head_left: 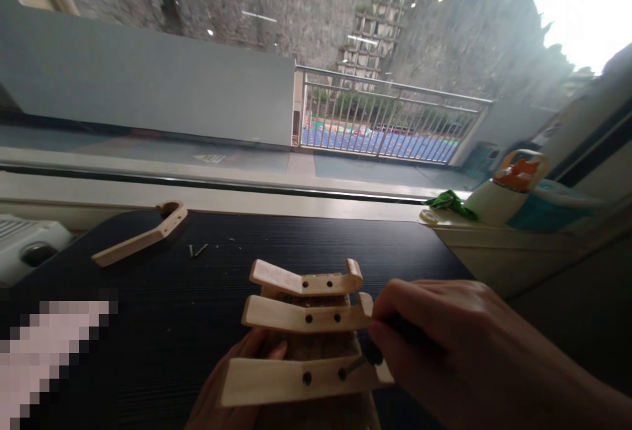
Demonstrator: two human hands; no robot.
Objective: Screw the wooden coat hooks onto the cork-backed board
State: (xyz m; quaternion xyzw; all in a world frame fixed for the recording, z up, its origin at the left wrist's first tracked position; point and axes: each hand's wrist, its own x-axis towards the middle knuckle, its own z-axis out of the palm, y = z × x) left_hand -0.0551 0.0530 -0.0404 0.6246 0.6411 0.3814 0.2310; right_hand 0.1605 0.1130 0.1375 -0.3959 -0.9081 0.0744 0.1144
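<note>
A wooden board (316, 346) carries three pale wooden hooks side by side: a far hook (284, 276), a middle hook (281, 312) and a near hook (266, 377). Each hook shows two dark holes in its shank. My right hand (424, 331) is closed around the dark handle of a screwdriver (371, 352). Its shaft slants down to the right-hand hole of the near hook. From the left, my left hand (237, 371) grips the board, partly hidden beneath the hooks, with a fingertip showing between the middle and near ones.
Upon the black table (158, 324) lie a loose wooden hook (148, 239) and two screws (197, 250) amid small crumbs. A white appliance (32, 245) stands at left. On the windowsill (296, 205) are a green cloth (450, 203) and a white container (494, 199). Pixelation covers the lower left.
</note>
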